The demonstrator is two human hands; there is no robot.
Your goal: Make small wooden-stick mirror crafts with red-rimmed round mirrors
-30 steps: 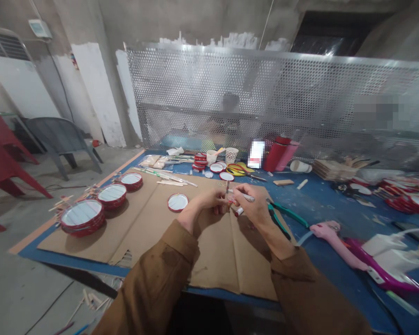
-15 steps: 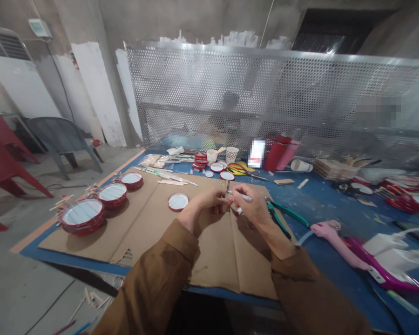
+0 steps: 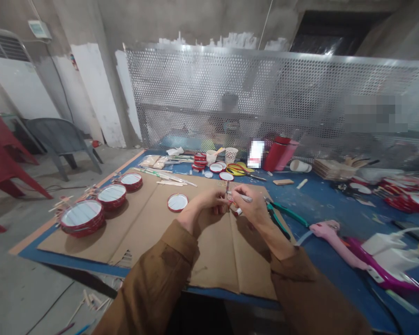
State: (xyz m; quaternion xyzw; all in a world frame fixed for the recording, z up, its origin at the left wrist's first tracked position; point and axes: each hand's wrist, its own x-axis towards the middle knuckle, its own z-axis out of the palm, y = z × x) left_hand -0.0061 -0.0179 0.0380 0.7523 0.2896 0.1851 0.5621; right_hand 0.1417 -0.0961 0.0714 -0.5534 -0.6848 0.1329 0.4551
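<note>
Left hand (image 3: 212,199): fingers together, clamped on a narrow strip (image 3: 227,187) that stands up over the cardboard (image 3: 209,260); its lower end too small to make out.
Right hand (image 3: 254,204): fingers closed round a white pen-like stick (image 3: 243,197), tip close by the strip.
Cardboard: lies on the blue tabletop (image 3: 321,204); carries a red-rimmed white disc (image 3: 178,202), left of the left hand.
Left edge: three red-sided drums (image 3: 82,217), white-topped, in a row.
Right side: green-handled pliers (image 3: 288,213) near the right hand; pink glue gun (image 3: 338,242) beyond.
</note>
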